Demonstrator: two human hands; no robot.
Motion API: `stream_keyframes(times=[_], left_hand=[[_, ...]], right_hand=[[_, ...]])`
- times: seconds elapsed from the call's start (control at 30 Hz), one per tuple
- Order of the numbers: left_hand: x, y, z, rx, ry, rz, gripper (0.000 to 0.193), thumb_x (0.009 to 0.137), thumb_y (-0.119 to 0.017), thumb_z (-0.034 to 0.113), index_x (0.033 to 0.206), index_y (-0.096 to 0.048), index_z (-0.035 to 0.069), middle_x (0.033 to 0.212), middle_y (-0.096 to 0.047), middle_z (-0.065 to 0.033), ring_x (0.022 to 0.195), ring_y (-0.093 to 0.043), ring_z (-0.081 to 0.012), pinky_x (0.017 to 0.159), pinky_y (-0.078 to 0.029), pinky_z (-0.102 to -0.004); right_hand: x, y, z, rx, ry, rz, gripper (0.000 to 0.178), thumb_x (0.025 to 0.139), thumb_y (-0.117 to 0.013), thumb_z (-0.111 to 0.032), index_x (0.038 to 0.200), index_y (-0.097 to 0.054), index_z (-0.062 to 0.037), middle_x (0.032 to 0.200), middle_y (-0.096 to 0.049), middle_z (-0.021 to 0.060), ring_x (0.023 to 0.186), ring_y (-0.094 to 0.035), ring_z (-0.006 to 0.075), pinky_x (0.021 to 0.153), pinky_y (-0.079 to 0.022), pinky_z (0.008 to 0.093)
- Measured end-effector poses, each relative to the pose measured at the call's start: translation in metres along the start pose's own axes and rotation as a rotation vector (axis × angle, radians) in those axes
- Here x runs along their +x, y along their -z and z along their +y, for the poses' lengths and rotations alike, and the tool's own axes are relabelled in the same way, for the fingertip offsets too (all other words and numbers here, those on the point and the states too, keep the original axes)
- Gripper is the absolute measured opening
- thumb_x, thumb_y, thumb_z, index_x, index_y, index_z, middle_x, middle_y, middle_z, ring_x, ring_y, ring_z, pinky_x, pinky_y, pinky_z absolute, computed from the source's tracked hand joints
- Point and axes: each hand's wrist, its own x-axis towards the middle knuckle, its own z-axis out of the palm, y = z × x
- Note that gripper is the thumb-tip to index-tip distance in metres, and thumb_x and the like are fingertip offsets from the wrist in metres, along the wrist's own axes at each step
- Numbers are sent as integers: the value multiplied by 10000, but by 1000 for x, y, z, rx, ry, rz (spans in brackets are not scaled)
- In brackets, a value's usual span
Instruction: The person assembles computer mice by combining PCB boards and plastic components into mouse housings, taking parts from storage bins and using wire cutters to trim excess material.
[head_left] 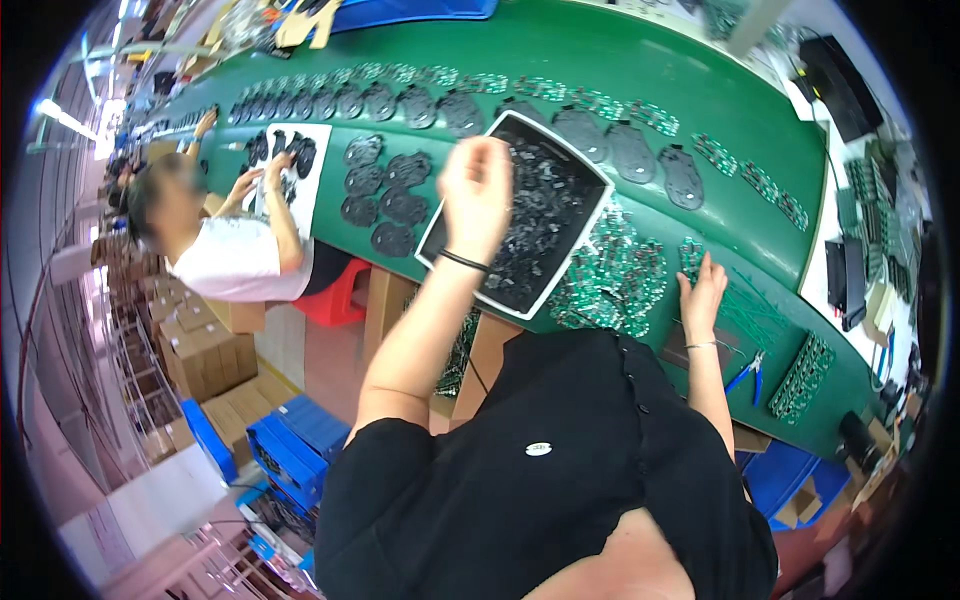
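From my remote seat I see the left hand (475, 195) over the upper-left side of a white-rimmed tray (572, 180) of small black parts (540, 210), its fingers curled inward; I cannot tell whether they hold anything. The right hand (704, 295) has its thumb and forefinger a little apart at the near end of a small green circuit board (690, 257), and I cannot tell whether they grip it. That board is over the green table (640, 75), just right of a heap of boards (612, 275).
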Motion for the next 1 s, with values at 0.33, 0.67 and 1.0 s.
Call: stream_keyframes(times=[0.33,0.67,1.0], left_hand=[[32,203,-221,653,254,-132,143,759,-652,141,812,-655,9,669,-643,-90,623,-621,-162,605,-487,-278],[46,154,-198,1054,-211,-943,358,654,-708,61,987,-614,153,1055,-492,-53,1049,-470,-253,859,-458,-357],[84,139,-214,1030,-201,-1067,163,757,-637,146,907,-576,126,885,-598,-85,928,-554,-292,761,-476,-404]], right_hand=[[27,32,-191,348,677,-97,65,717,-606,-54,778,-625,-43,730,-588,111,740,-562,302,672,-425,410],[7,-44,-246,-199,777,-356,66,707,-587,-155,660,-592,-109,709,-614,52,751,-584,220,676,-405,353],[8,-37,-231,189,493,-368,138,737,-620,-139,810,-679,-39,776,-606,128,840,-567,294,783,-448,364]])
